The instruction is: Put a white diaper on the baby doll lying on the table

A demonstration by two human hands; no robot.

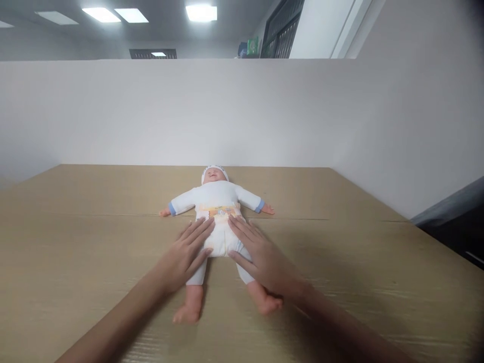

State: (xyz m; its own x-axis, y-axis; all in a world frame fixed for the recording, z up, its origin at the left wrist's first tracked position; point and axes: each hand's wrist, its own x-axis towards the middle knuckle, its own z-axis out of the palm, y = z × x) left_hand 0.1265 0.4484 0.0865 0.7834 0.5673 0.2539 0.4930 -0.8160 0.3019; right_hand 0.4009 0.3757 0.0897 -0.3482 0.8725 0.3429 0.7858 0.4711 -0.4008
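Note:
A baby doll (217, 192) lies on its back with its head away from me, arms spread and bare feet toward me. It wears a white outfit with blue cuffs and a white cap (215, 168). Around its hips is a white diaper (218, 239) with a printed orange-yellow waistband. My left hand (187, 249) rests flat on the diaper's left side, fingers stretched out. On the right side, my right hand (257, 249) lies flat too, its fingers extended over the diaper and the top of the doll's leg. Parts of the diaper's sides are hidden under both hands.
The doll lies on a wooden table (94, 252) with a thin seam running across it. A white partition (170, 111) rises behind the table, and a white wall (416, 111) stands at the right. A dark object (457, 227) sits beyond the table's right edge.

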